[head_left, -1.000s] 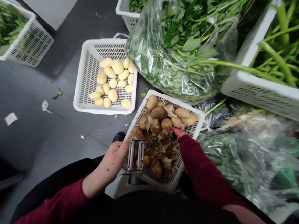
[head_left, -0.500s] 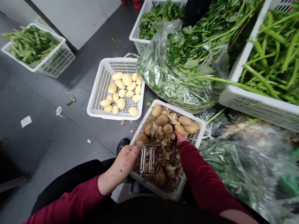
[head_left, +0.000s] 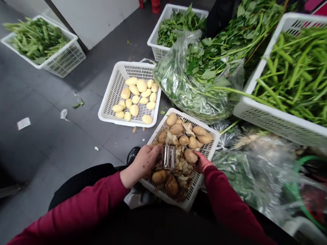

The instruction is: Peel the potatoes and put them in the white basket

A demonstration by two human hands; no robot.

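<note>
My left hand (head_left: pixel 145 160) is closed on a metal vegetable peeler (head_left: pixel 169 157), its blade frame pointing right above a white basket (head_left: pixel 214 141). My right hand (head_left: pixel 204 161) grips an unpeeled potato (head_left: pixel 190 156) just right of the peeler, a short gap between them. Below both hands, the basket holds brown peelings (head_left: pixel 184 169) and several unpeeled potatoes (head_left: pixel 176 129). Farther off and to the left, a second white basket (head_left: pixel 109 95) contains several peeled, pale yellow potatoes (head_left: pixel 134 110).
A plastic bag of leafy greens (head_left: pixel 194 91) leans beside both potato baskets. At right stands a large basket of green pods (head_left: pixel 305 81), with more bagged greens (head_left: pixel 235 177) below. A basket of green vegetables (head_left: pixel 39 43) sits far left. Scraps of paper (head_left: pixel 24 123) lie on the grey floor.
My right hand has come back toward me from among the potatoes and now has one lifted near the peeler. My left hand, still with the peeler, has shifted slightly up and right.
</note>
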